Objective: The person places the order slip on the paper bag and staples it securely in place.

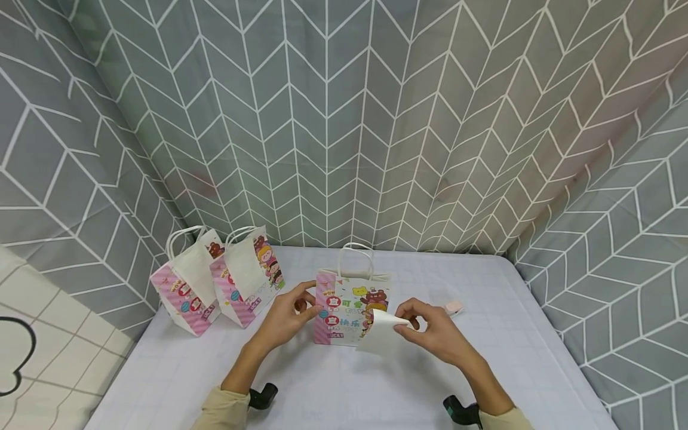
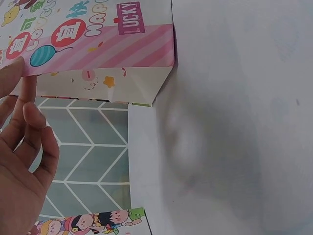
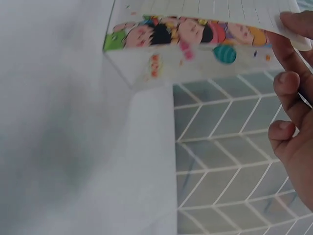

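A small paper gift bag (image 1: 335, 316) with a pink striped side and cartoon print stands upright on the table, its white handles up. At its left edge, my left hand (image 1: 287, 313) pinches the side between thumb and fingers; the left wrist view shows the thumb on the bag's printed front (image 2: 98, 41). My right hand (image 1: 432, 327) pinches the corner of a white sheet of paper (image 1: 378, 335) between thumb and forefinger. This sheet hangs curled before the bag's lower right part. Seen from the right wrist, the sheet (image 3: 210, 9) bears ruled lines and covers part of the cartoon figures.
Two similar gift bags, one at the far left (image 1: 180, 298) and another beside it (image 1: 247, 298), each have a white sheet over the front. A small pink and white object (image 1: 454, 307) lies beyond the right hand. A patterned curtain (image 1: 344, 119) hangs behind the white table (image 1: 516, 334).
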Tool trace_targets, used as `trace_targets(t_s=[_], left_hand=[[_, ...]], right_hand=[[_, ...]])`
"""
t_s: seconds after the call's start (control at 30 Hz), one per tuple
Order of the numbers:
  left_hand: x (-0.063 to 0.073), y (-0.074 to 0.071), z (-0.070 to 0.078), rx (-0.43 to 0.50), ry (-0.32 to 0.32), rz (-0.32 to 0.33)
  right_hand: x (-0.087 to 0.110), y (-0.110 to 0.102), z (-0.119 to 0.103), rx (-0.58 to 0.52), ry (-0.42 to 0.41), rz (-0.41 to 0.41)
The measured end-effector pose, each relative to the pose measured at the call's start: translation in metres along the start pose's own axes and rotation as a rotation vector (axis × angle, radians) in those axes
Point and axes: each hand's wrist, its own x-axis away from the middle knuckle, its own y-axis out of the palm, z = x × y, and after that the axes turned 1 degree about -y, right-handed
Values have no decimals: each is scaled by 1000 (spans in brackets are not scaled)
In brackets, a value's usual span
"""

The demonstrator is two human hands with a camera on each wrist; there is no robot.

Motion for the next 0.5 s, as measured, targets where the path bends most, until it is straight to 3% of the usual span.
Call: trace_targets(t_s=[0.5], left_hand=[[-5,-4,7,-60,79,63]], right_hand=[[-21,16,-30,222,-143,180]])
